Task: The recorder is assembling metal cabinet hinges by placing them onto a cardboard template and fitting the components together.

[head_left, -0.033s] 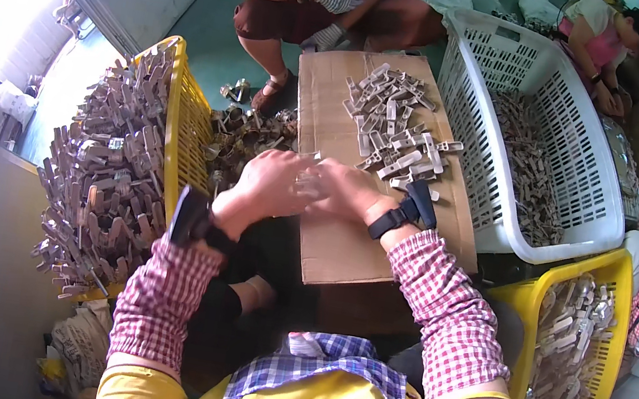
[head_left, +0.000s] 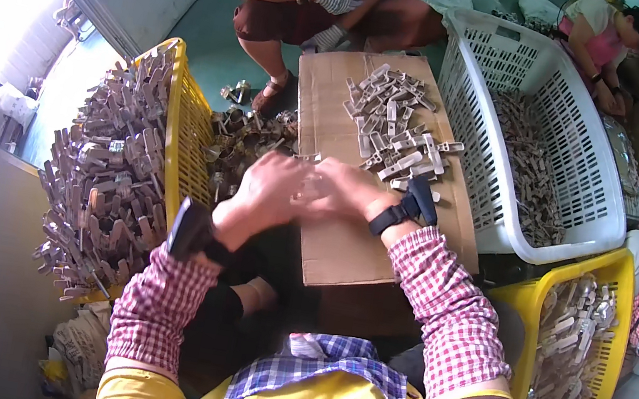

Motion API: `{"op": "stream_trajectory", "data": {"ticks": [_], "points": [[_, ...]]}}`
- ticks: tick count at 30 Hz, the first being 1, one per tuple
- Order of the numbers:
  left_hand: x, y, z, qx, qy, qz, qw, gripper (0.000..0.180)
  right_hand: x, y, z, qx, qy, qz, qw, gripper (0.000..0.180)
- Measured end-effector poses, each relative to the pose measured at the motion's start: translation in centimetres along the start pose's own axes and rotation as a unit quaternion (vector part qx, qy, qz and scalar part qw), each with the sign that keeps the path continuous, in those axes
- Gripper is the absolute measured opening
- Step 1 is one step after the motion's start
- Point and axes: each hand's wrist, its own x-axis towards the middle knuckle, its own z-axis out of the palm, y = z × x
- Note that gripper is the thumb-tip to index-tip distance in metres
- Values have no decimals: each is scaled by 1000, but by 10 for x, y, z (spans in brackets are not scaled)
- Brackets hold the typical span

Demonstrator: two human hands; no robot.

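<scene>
Work left hand (head_left: pixel 261 192) and right hand (head_left: pixel 345 189) close together, as now, above the left edge of the cardboard sheet (head_left: pixel 352 254), fingers bent inward; cannot tell the grip of either through the blur — perhaps pinching a small part, perhaps only touching. For good handling, brace any such part with the left, turn or press with the right, and check for a crooked fit before letting go. Look for pale clip-like parts (head_left: pixel 391 112) heaped on the cardboard just beyond the right hand, and for dark metal pieces (head_left: pixel 258 134) beyond the left, between cardboard and yellow basket (head_left: pixel 189 127). Mind the dark strap (head_left: pixel 389 220) on the right wrist, near the lowest clips of the heap — lift before swinging outward, so as not to scatter any
</scene>
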Motion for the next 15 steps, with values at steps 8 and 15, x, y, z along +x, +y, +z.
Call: {"op": "stream_trajectory", "data": {"ticks": [8, 15], "points": [[21, -25, 45, 17, 40, -10, 999, 69, 19, 33, 8, 130, -15, 8, 991, 100], [48, -27, 20, -22, -47, -17, 999, 65, 19, 37, 4, 88, 28, -21, 996, 93]]}}
